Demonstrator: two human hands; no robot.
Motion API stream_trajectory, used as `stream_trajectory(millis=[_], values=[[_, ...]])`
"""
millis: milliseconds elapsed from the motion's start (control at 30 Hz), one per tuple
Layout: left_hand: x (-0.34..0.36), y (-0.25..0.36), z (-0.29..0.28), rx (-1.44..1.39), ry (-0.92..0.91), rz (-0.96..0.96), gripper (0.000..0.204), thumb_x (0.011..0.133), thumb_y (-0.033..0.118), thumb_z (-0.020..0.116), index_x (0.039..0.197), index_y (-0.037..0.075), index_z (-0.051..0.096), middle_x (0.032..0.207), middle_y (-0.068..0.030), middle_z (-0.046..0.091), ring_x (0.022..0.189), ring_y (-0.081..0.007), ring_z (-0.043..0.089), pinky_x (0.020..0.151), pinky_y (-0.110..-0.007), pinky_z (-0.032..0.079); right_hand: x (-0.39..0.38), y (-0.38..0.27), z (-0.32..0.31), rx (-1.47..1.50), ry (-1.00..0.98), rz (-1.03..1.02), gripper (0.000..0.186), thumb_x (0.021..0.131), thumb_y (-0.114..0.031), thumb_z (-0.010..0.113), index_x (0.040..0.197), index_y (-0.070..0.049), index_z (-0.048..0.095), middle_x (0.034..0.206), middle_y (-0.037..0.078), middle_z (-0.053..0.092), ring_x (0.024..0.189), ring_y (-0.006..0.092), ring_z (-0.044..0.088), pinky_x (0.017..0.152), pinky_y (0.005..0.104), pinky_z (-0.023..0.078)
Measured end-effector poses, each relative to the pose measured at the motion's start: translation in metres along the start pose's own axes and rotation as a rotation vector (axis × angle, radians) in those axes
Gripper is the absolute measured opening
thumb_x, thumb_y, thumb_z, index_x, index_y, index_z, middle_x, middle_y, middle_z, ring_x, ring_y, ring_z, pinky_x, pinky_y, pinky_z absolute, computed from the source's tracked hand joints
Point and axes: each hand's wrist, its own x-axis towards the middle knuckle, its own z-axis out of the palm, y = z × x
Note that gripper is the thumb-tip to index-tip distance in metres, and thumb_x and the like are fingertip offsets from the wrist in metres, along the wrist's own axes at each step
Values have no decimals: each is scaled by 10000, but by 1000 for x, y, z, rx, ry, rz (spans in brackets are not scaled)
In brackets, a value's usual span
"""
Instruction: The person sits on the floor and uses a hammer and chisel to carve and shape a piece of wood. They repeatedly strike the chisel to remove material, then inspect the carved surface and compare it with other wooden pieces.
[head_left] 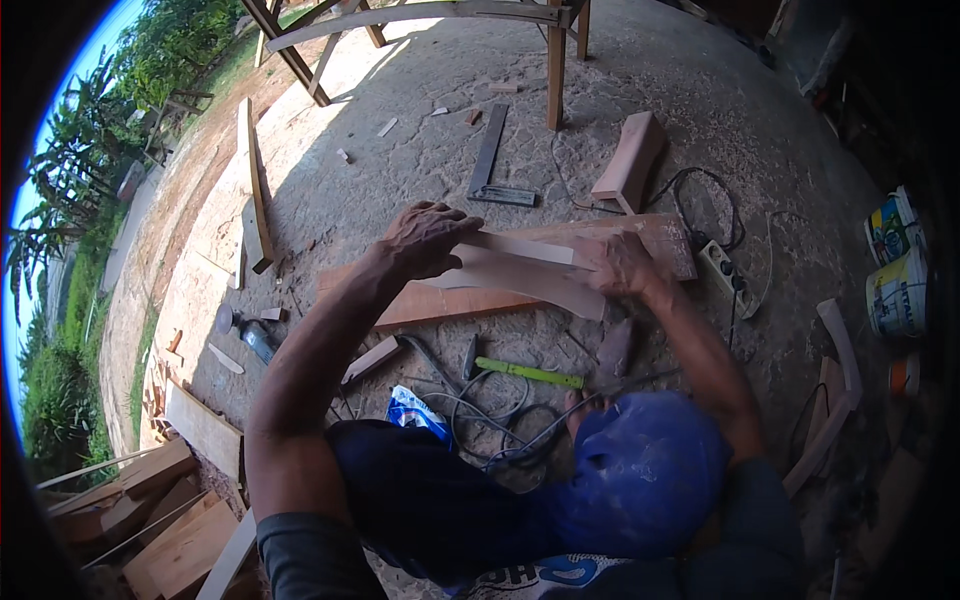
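A pale, curved piece of wood (535, 280) is held crosswise in front of me, over a flat reddish board (655, 232) on the floor. My left hand (428, 240) is closed around its left end, fingers bent over the top. At the other end my right hand (617, 266) grips it, with the fingertips partly hidden. A lighter strip shows along its upper side; I cannot tell if that is a separate piece. Below the wood lie a hammer with a yellow-green handle (530, 373) and tangled grey cord (520, 445). My bare foot shows beside my dusty blue knee (650, 475).
A carpenter's square (487, 155) and a shaped wooden block (632, 160) lie beyond the board. A power strip (728, 280) and paint buckets (897, 290) are at right. At left are an angle grinder (248, 335) and stacked offcuts (165, 500). A wooden frame (556, 75) stands at the back.
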Motion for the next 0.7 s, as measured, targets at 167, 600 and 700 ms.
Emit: stream_trajectory(millis=[167,600,700], values=[[-54,6,44,-196,4,-277,274,902,300,655,1098,125,577,828,-171,695,790,-414,679,694,-531,493,50,-10,-17,-114,202,-258,485,871,-310,704,1326,-168,618,1173,140,680,1101,359,634,928,436,524],[-144,-21,157,-683,293,-1237,463,875,341,629,1150,-24,555,1069,-314,677,1032,-471,655,905,-512,506,12,20,57,414,323,250,571,904,-80,584,1464,-87,473,1377,221,562,1230,375,587,1024,432,495],[-143,-31,159,-858,233,-1221,564,798,201,626,1256,-64,430,1123,-355,632,1069,-499,634,969,-504,484,9,24,77,437,328,297,547,921,-90,577,1459,-84,481,1352,230,579,1142,366,640,953,414,536]])
